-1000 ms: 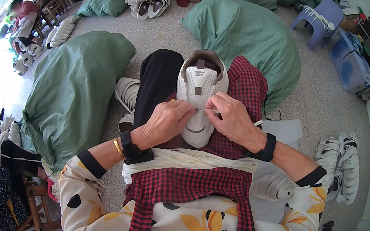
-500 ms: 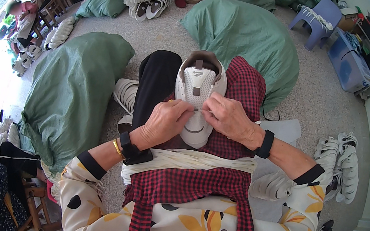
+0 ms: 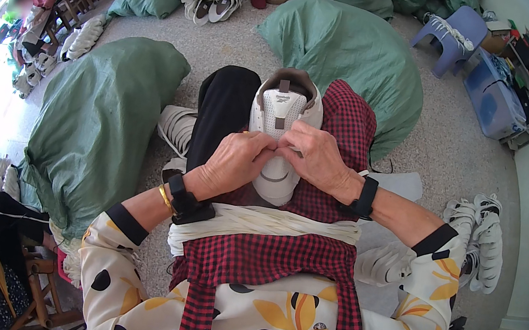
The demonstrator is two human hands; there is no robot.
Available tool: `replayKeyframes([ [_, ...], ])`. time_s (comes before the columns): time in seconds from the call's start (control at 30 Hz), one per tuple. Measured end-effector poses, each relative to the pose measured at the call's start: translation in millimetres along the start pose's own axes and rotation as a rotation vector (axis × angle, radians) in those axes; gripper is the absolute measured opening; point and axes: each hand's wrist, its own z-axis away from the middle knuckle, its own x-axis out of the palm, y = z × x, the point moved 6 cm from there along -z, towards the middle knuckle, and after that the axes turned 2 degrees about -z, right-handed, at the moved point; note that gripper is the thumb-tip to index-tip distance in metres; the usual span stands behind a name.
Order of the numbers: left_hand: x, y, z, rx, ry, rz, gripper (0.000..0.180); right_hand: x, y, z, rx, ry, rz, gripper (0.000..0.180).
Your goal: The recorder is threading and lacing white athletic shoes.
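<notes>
A white sneaker [image 3: 273,182] with a grey-brown collar lies on my lap, its toe toward me and its perforated tongue [image 3: 282,108] facing up. My left hand [image 3: 239,155] and my right hand [image 3: 316,158] meet over the lower end of its lacing area. Both are closed in a pinch, thumbs and fingertips almost touching, on a thin white shoelace mostly hidden by the fingers. Across my lap, over the red-and-black checked apron [image 3: 277,254], lies a bundle of long off-white laces [image 3: 268,225].
Large green sacks stand at the left [image 3: 102,131] and ahead [image 3: 352,61]. Stacked white shoes [image 3: 491,238] lie on the floor at right, more [image 3: 176,129] beside my left leg. A purple stool [image 3: 450,39] and a blue bin [image 3: 496,95] are far right. Other people sit at left.
My hands have drawn closer together over the sneaker, the right one moving slightly left and up. The whole view has shifted a little.
</notes>
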Motion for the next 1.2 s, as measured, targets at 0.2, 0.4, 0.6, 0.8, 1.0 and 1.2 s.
replayKeyframes([
  [0.2, -12, -11, 15, -0.172, 0.022, 0.214, 0.011, -11, -7, 8, -0.033, -0.065, 0.085, 0.014],
  [0.4, -5, -11, 9, -0.132, 0.008, 0.122, 0.014, 10, -12, 1, -0.091, 0.003, 0.242, 0.007],
  [0.6, -3, -6, 8, -0.062, 0.053, 0.083, 0.013, 7, -16, 1, -0.030, -0.064, 0.214, 0.015],
  [0.8, -51, -8, 25, -0.183, 0.001, -0.177, 0.005, 3, -19, -5, -0.076, -0.185, 0.067, 0.019],
  [1.0, -351, -143, 182, -0.633, 0.241, -0.618, 0.011, -3, -16, 1, -0.076, -0.117, -0.100, 0.022],
  [1.2, -454, -153, 208, -0.693, 0.277, -0.777, 0.012, -15, -13, 19, -0.014, -0.084, -0.157, 0.027],
])
